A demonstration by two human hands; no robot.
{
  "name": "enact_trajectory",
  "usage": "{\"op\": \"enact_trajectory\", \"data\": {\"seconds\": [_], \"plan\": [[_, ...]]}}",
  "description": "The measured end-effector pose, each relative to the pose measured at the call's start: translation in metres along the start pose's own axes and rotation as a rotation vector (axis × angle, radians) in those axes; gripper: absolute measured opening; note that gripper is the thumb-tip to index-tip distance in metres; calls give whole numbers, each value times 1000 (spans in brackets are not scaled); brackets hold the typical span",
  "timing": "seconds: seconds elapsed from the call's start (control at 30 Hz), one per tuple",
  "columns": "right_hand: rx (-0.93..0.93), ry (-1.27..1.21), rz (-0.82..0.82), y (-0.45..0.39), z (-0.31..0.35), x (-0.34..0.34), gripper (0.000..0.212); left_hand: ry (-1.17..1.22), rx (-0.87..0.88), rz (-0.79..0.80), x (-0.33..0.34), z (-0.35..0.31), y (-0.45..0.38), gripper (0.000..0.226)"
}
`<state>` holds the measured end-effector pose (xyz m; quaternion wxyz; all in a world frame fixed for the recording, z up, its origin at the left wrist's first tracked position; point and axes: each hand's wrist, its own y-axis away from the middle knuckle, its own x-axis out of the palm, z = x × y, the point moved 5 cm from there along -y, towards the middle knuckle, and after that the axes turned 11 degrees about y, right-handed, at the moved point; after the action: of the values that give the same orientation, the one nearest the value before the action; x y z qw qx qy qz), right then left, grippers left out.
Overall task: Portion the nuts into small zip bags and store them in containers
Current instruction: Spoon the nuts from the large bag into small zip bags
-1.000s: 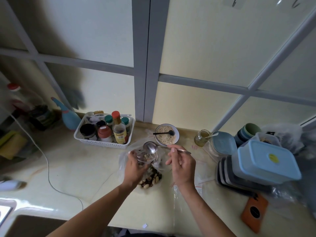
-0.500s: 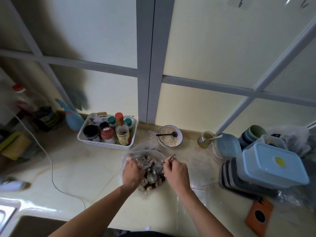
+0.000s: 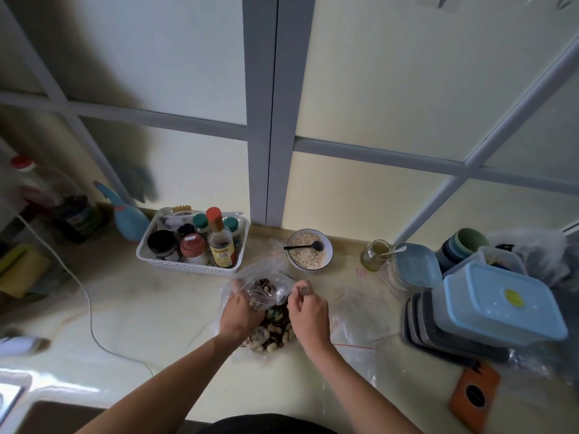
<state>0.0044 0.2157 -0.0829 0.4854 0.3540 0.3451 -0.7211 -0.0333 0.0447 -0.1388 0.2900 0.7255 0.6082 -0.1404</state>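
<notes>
Metal spoon (image 3: pixel 279 292) lifted, right hand (image 3: pixel 308 314) gripping it, left hand (image 3: pixel 239 311) pinching crinkled bag (image 3: pixel 266 277)

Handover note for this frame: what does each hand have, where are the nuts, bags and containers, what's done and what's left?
Left hand: grips the small zip bag, holding it open over the big nut bag.
Right hand: grips a metal spoon, bowl at the small bag's mouth.
Empty zip bags lie flat to the right. Containers are stacked at far right, lids on.
Done: some nuts are in the small bag.
Left: finish filling, seal, fill more bags, store them in containers.
</notes>
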Motion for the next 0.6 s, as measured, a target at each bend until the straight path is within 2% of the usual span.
{"op": "enact_trajectory", "data": {"seconds": [0.17, 0.43, 0.6], "plan": [[134, -173, 123, 13, -12, 24, 21, -35, -16, 20, -1, -4, 1, 73], [404, -501, 194, 26, -6, 33, 13, -83, -102, -40, 1, -5, 9, 67], [622, -752, 210, 29, -7, 38, 20, -104, -109, -9, 0, -9, 17, 79]]}}
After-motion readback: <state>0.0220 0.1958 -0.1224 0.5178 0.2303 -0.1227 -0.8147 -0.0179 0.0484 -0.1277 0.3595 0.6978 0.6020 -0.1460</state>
